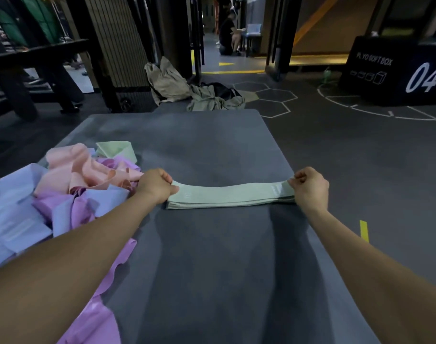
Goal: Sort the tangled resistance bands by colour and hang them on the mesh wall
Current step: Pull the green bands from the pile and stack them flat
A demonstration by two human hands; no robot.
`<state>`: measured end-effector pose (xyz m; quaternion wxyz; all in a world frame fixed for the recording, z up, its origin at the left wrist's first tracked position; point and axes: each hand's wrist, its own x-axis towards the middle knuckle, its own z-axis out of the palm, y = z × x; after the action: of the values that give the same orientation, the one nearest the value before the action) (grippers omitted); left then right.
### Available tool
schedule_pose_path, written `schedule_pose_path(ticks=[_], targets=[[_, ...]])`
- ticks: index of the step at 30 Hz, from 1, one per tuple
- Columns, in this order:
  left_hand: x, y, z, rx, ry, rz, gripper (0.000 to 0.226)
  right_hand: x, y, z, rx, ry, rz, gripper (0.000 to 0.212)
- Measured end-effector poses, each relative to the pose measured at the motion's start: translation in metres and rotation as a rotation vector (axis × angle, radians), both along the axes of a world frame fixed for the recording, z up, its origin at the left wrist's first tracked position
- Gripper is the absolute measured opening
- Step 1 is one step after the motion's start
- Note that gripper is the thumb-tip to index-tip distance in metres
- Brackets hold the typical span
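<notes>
- Nearest the camera, two bare forearms reach out over the flat dark grey mat (212, 256); both hands sit about equally far out.
- Between them lies the pale green flat fabric resistance band (230, 196), stacked in layers on the mat, its long axis running left to right.
- Left hand (155, 185) pinches its left end, right hand (310, 186) pinches its right end — fingers curled on the top layer.
- Just left of the left hand, a tangled heap of peach, lilac and pale blue bands (70, 192), touching nothing green here.
- Farther back in that heap, a second pale green band (116, 150) — likely the next to join the stack.
- No mesh wall shows; beyond the mat only crumpled khaki clothing (187, 90).
</notes>
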<state>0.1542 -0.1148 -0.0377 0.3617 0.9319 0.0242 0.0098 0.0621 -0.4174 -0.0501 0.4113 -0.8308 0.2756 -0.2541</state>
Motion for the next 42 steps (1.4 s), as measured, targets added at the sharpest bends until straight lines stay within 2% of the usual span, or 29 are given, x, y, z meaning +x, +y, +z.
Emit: schedule_pose_path(ticks=[4, 8, 12, 14, 16, 18, 21, 29, 36, 42], targets=[[0.000, 0.000, -0.004, 0.014, -0.004, -0.003, 0.020, 0.000, -0.001, -0.004, -0.035, 0.009, 0.016, 0.012], [-0.002, 0.000, -0.006, 0.038, -0.018, -0.045, 0.022, 0.002, 0.000, -0.006, -0.128, 0.047, 0.037, 0.017], [-0.002, 0.003, -0.007, 0.019, -0.113, -0.143, 0.035, 0.002, 0.002, -0.001, -0.396, 0.139, 0.052, 0.030], [-0.005, 0.007, -0.005, -0.016, -0.132, -0.241, 0.047, 0.002, 0.012, 0.005, -0.503, 0.107, 0.179, 0.035], [-0.008, 0.012, -0.005, -0.038, -0.098, -0.334, 0.060, 0.004, 0.029, 0.011, -0.525, 0.109, 0.446, 0.045], [-0.011, 0.015, -0.007, -0.003, -0.062, -0.395, 0.070, 0.009, 0.048, 0.009, -0.576, 0.198, 0.674, 0.061], [-0.013, 0.017, -0.012, 0.072, -0.008, -0.457, 0.077, 0.018, 0.065, 0.003, -0.651, 0.332, 0.798, 0.075], [-0.004, 0.019, -0.024, 0.120, -0.026, -0.499, 0.054, 0.024, 0.064, 0.001, -0.633, 0.370, 0.797, 0.064], [-0.014, 0.021, -0.019, 0.103, -0.036, -0.464, 0.065, 0.019, 0.075, 0.009, -0.631, 0.386, 0.787, 0.063], [-0.032, 0.047, 0.008, 0.111, -0.198, -0.418, 0.040, 0.021, 0.131, 0.026, -0.594, 0.273, 0.796, 0.055]])
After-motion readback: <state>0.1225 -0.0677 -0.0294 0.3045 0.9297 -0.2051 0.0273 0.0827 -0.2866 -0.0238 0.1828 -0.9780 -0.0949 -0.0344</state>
